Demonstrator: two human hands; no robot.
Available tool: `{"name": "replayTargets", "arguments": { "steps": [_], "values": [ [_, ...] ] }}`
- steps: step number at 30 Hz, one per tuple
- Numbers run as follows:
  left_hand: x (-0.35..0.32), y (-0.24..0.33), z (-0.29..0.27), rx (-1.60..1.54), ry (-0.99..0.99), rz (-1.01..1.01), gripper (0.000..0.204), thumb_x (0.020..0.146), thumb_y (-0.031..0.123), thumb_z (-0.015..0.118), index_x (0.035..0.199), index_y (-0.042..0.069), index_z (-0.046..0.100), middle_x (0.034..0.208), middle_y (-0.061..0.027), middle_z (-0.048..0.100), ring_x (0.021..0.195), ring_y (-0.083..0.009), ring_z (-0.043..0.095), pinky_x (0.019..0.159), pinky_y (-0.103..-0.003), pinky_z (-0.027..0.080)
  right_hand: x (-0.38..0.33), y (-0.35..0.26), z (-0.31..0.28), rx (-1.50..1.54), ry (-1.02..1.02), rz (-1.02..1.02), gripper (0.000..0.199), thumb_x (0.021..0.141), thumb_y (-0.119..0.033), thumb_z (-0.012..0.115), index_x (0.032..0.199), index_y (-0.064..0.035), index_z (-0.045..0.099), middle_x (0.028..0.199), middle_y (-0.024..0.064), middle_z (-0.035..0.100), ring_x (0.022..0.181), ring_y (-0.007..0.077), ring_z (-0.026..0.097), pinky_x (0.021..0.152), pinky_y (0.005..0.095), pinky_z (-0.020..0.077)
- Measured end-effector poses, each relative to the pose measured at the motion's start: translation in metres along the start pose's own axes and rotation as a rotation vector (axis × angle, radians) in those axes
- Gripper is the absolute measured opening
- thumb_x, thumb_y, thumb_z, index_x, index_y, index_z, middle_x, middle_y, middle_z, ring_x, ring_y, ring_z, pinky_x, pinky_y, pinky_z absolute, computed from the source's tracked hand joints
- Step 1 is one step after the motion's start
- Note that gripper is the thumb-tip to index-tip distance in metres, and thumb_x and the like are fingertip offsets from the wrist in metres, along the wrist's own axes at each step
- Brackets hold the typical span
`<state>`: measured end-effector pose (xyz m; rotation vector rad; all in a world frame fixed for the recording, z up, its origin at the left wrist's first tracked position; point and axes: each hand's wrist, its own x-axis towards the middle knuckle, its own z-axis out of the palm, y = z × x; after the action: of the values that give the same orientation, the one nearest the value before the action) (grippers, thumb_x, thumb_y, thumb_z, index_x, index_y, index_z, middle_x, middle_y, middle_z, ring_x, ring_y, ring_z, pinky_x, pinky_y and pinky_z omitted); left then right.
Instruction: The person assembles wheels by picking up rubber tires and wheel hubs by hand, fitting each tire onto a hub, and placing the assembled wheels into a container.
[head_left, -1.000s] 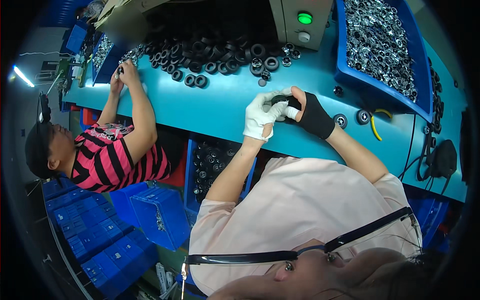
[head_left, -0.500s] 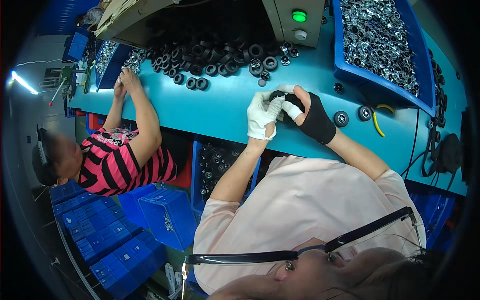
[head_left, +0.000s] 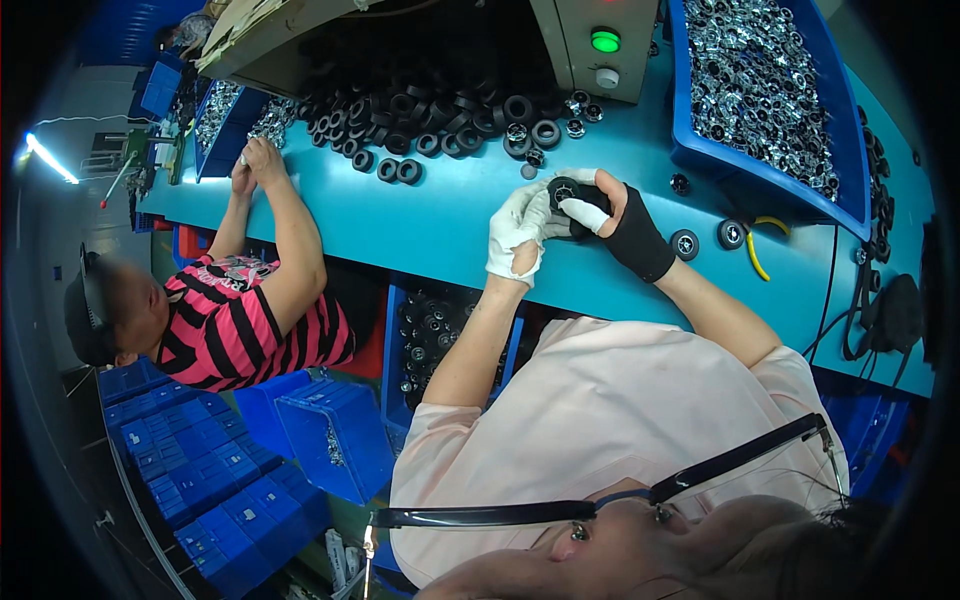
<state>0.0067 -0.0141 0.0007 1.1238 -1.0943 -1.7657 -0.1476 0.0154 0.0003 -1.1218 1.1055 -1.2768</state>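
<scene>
Both my hands meet over the blue-green table. My left hand (head_left: 519, 230), in a white glove, is closed round the left side of a small black toy wheel (head_left: 563, 190) whose hub faces up. My right hand (head_left: 630, 225), in a black fingerless glove with white-covered fingertips, grips the same wheel from the right, its thumb across the front. Part of the wheel is hidden by the fingers. To the right of my right hand lie two finished-looking wheels (head_left: 685, 244) with silver-spoked hubs, and a pair of yellow-handled cutters (head_left: 758, 258) beside them.
Loose black tyres (head_left: 430, 125) heap up under a beige machine (head_left: 605, 85) with a green lamp. A blue bin (head_left: 682, 130) of shiny hubs stands at the right back. A co-worker in a striped shirt (head_left: 235, 320) sits at left. Blue crates (head_left: 230, 500) cover the floor.
The wheel's hub face has come into view between my hands, turned upward. My left fingers have moved off its front to the left side. The whole view has shifted slightly.
</scene>
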Motion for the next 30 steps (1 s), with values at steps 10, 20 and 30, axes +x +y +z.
{"name": "replayTargets", "arguments": {
  "steps": [10, 20, 30],
  "values": [
    [-0.010, -0.006, 0.010, 0.130, 0.034, 0.147, 0.024, 0.096, 0.017, 0.049, 0.103, -0.006, 0.054, 0.085, -0.0113, 0.061, 0.066, -0.0159, 0.061, 0.061, -0.027, 0.053, 0.000, -0.001, -0.003, -0.169, -0.002, 0.011, 0.021, 0.081, -0.014, 0.067, 0.096, 0.0001, 0.062, 0.085, 0.0080, 0.066, 0.078, 0.0111, 0.060, 0.070, 0.0256, 0.0473],
    [-0.008, -0.001, 0.007, 0.054, 0.001, -0.010, 0.022, 0.096, 0.015, 0.050, 0.102, -0.006, 0.052, 0.078, -0.0099, 0.058, 0.061, -0.0160, 0.062, 0.053, -0.027, 0.054, -0.001, -0.002, -0.005, -0.137, -0.038, 0.006, 0.023, 0.083, -0.014, 0.064, 0.100, 0.0015, 0.062, 0.086, 0.0091, 0.066, 0.077, 0.0135, 0.061, 0.070, 0.0264, 0.0475],
    [0.002, -0.001, 0.003, -0.099, 0.032, -0.067, 0.027, 0.096, 0.021, 0.051, 0.103, -0.005, 0.051, 0.088, -0.0130, 0.060, 0.068, -0.0198, 0.064, 0.059, -0.029, 0.056, -0.001, -0.003, -0.005, -0.111, -0.092, -0.068, 0.039, 0.083, -0.011, 0.065, 0.118, 0.0013, 0.053, 0.104, 0.0108, 0.063, 0.092, 0.0143, 0.060, 0.081, 0.0263, 0.0467]
  ]
}}
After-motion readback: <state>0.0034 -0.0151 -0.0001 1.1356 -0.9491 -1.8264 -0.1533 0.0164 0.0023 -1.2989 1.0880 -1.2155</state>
